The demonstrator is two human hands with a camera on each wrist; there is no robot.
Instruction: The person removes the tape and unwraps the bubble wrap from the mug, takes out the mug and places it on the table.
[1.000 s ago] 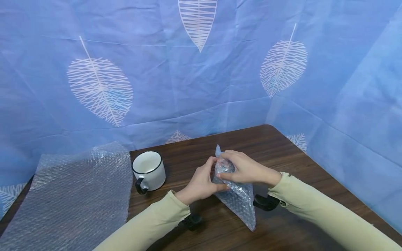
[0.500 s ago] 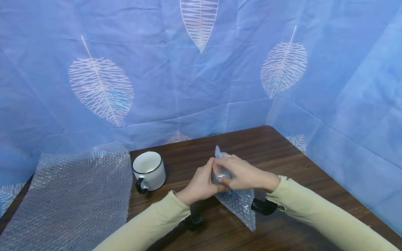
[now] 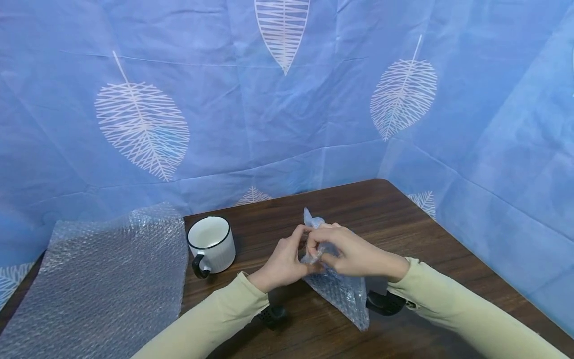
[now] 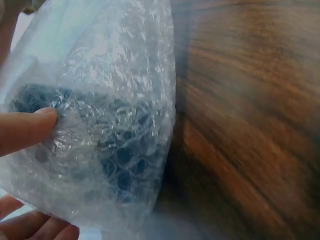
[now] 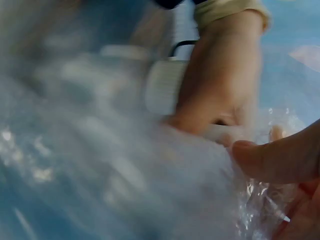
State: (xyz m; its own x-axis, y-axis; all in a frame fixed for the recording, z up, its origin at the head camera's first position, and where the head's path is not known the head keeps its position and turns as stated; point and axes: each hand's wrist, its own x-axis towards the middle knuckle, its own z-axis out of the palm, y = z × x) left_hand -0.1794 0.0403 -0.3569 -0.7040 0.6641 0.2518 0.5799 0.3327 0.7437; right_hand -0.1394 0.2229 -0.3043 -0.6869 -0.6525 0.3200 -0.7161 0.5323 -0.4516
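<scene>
A bubble-wrap bundle [image 3: 343,294] lies on the table between the two hands, its pointed flap towards me. My left hand [image 3: 283,262] grips its left side. In the left wrist view the thumb [image 4: 30,131] presses the wrap, and something dark blue shows through the bubbles; its kind cannot be made out. With curled fingers, my right hand [image 3: 358,253] pinches the wrap near the top of the bundle, close to the left fingertips. The right wrist view is blurred, with a thumb [image 5: 270,160] against the crinkled plastic.
Left of the hands stands a white mug [image 3: 215,252] with a dark rim and black handle. A large sheet of bubble wrap [image 3: 112,284] covers the table's left part. Blue leaf-patterned cloth [image 3: 287,124] hangs behind the brown table [image 3: 376,199].
My right hand has come down slightly, and its fingers have curled in from a wider spread over the bundle's top. The left hand keeps its place.
</scene>
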